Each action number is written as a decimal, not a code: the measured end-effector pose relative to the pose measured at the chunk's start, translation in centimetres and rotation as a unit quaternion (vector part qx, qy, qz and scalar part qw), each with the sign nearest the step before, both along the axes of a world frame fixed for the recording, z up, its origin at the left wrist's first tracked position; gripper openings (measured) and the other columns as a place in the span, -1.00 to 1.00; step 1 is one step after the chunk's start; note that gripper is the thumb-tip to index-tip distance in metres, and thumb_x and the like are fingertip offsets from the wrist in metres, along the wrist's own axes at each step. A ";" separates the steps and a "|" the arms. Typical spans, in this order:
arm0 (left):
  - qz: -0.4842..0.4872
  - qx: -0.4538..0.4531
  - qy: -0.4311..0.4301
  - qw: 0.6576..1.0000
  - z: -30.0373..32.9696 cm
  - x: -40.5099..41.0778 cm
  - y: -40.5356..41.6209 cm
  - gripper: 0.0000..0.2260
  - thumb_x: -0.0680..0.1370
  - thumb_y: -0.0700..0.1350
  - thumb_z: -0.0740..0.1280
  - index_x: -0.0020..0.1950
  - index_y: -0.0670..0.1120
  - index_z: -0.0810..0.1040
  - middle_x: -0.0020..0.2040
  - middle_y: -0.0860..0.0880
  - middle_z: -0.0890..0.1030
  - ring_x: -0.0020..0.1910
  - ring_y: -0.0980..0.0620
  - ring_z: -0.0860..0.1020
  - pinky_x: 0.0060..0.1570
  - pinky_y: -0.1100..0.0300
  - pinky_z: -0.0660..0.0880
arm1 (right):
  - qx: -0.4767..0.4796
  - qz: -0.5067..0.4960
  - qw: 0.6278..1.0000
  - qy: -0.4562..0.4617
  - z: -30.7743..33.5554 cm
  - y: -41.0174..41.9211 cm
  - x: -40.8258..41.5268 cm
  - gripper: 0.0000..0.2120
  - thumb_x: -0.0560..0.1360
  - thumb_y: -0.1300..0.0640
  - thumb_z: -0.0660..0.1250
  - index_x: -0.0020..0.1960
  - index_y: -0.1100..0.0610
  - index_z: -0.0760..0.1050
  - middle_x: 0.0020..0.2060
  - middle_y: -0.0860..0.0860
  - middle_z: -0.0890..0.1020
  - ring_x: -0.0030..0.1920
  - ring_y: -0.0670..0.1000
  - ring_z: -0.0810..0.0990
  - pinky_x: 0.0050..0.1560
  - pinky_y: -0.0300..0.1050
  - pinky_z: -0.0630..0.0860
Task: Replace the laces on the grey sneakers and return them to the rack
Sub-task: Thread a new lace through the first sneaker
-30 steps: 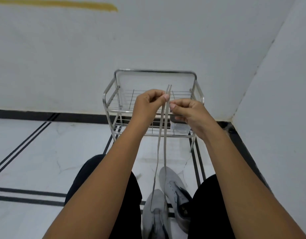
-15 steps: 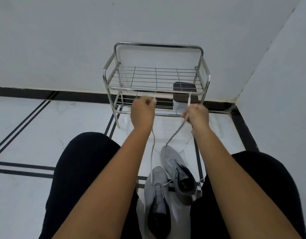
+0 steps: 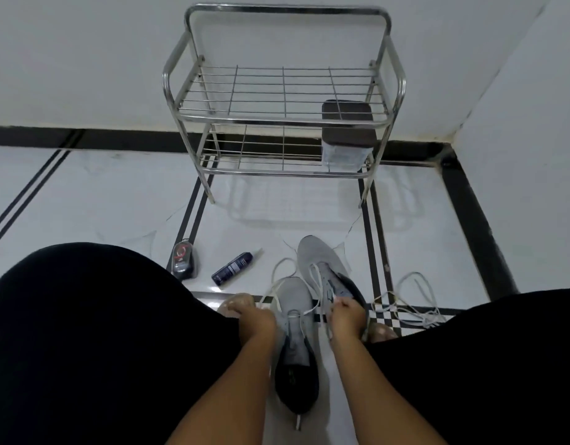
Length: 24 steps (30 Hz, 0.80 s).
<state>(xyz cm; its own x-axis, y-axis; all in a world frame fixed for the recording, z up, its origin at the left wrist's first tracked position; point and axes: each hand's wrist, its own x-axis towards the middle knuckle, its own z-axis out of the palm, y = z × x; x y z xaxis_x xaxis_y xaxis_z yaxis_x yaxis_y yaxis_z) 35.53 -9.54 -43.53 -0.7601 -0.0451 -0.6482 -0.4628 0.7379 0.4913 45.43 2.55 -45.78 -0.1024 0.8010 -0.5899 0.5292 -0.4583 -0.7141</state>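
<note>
— What differs from half a second back?

— Both hands have dropped from in front of the two-tier steel wire rack (image 3: 283,101) to the nearer grey mesh sneaker (image 3: 295,319) on the white tiled floor (image 3: 94,194).

— And the hands?

— Left hand (image 3: 258,319) at its left side, fingers curled, hold unclear. Right hand (image 3: 346,316) pinches the white lace (image 3: 320,295). The second grey sneaker (image 3: 322,264) lies just beyond.
</note>
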 end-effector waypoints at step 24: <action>-0.114 -0.050 -0.083 0.989 -5.8 0.8 0.1 -0.81 0.55 -0.15 0.29 0.07 -0.05 0.67 0.10 -0.09 0.65 0.05 -0.10 0.60 0.00 0.20 0.51 | 0.131 0.453 0.860 -0.197 -1.8 -3.8 -2.9 -0.80 0.53 0.22 0.19 -0.08 0.11 0.60 0.07 0.09 0.51 0.04 0.12 0.55 -0.05 -0.10 0.46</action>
<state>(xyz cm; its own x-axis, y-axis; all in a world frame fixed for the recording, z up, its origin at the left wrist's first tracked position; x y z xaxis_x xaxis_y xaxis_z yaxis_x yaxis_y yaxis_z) 36.36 -9.43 -49.32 -0.6422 0.0446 -0.7652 -0.3465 0.8736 0.3417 42.53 -1.28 -47.61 -0.5873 0.6083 -0.5339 0.8089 0.4184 -0.4130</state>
